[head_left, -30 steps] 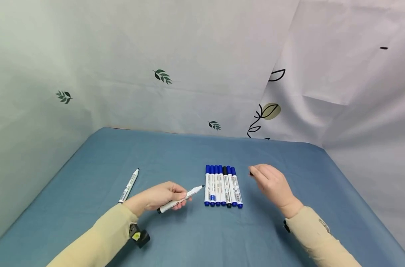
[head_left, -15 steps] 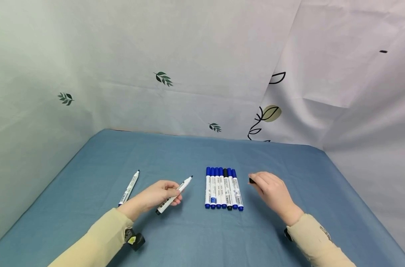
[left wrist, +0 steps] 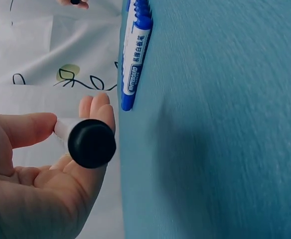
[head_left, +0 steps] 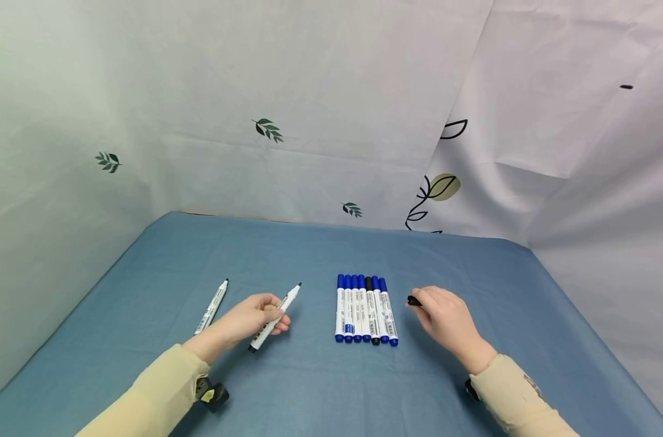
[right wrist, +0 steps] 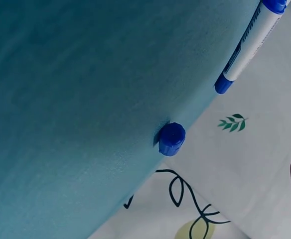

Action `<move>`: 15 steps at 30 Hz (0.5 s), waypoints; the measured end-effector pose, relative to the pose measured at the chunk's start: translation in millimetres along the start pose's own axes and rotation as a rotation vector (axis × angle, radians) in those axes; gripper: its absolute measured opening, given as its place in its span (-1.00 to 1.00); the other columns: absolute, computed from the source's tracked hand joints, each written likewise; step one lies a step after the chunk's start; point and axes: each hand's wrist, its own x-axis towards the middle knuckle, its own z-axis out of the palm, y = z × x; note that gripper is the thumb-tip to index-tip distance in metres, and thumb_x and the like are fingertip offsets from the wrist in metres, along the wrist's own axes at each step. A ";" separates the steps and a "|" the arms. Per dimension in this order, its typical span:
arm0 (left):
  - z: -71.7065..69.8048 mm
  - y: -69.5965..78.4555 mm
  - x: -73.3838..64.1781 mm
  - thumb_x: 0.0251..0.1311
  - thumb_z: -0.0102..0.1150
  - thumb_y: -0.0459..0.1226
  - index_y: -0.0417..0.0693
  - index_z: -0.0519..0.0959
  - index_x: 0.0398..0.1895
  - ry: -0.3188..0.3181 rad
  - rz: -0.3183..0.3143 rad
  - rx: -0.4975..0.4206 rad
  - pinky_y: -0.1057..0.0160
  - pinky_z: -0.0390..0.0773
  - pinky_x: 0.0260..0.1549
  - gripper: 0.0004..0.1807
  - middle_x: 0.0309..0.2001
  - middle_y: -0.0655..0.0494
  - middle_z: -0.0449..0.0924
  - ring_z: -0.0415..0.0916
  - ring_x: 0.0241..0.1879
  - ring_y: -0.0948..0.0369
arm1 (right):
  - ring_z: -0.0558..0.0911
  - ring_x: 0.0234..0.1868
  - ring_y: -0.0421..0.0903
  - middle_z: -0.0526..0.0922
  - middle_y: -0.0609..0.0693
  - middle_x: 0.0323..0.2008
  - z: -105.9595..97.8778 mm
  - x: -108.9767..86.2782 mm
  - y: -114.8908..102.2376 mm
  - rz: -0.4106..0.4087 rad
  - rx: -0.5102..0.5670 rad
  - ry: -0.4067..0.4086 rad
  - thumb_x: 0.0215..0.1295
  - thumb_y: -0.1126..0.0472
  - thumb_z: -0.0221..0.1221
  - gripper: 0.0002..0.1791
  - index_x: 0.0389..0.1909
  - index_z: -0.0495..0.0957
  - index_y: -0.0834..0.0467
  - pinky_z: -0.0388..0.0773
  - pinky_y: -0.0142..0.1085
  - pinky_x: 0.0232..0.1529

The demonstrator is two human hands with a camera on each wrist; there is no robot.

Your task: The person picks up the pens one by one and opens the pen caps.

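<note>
My left hand (head_left: 252, 318) pinches an uncapped whiteboard marker (head_left: 291, 296) between thumb and fingers. Its dark tip points up and away, and its black end (left wrist: 91, 143) faces the left wrist camera. My right hand (head_left: 446, 317) holds a small black marker cap (head_left: 413, 300) at its fingertips. Between the hands lies a row of several capped whiteboard markers (head_left: 362, 312), mostly blue with one black. Another uncapped marker (head_left: 211, 308), with a blue end partly hidden by my left wrist, lies further left. In the right wrist view a blue cap (right wrist: 171, 139) stands on the cloth.
A blue cloth (head_left: 309, 388) covers the table. Pale fabric with leaf prints (head_left: 331, 91) hangs behind it and along both sides. A dark wrist camera (head_left: 213, 394) sits at my left sleeve.
My left hand has drawn left, away from the row, and its marker has swung to a steeper angle. The right hand barely shifts, while more of the black cap shows at its fingertips.
</note>
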 end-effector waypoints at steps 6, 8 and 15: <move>-2.1 -0.4 -3.9 0.39 -0.15 -0.42 -0.51 0.32 -0.03 0.052 -0.009 0.020 0.15 0.59 -0.16 -0.75 -0.15 -0.26 0.56 0.56 -0.22 0.18 | 0.60 -0.47 -0.08 0.63 0.03 -0.48 -0.4 -2.2 -0.6 0.019 0.012 -0.022 0.50 -0.01 -0.18 -0.54 -0.33 0.55 0.22 0.54 -0.21 -0.49; -3.9 -1.3 -5.4 0.39 -0.14 -0.40 -0.50 0.32 -0.02 0.067 -0.012 0.040 0.14 0.60 -0.18 -0.75 -0.15 -0.26 0.55 0.56 -0.21 0.16 | 0.60 -0.46 -0.08 0.63 0.03 -0.47 -0.7 -2.7 -0.6 0.023 0.024 -0.027 0.49 0.00 -0.13 -0.58 -0.32 0.55 0.22 0.54 -0.22 -0.50; -14.7 -4.0 -9.8 0.37 -0.03 -0.29 -0.40 0.40 0.04 0.170 -0.024 0.210 0.23 0.44 -0.39 -0.67 -0.17 -0.13 0.51 0.42 -0.37 0.19 | 0.59 -0.48 -0.09 0.62 0.03 -0.47 -2.5 -3.6 -0.5 0.044 0.031 -0.033 0.48 -0.04 -0.16 -0.54 -0.33 0.55 0.21 0.52 -0.23 -0.52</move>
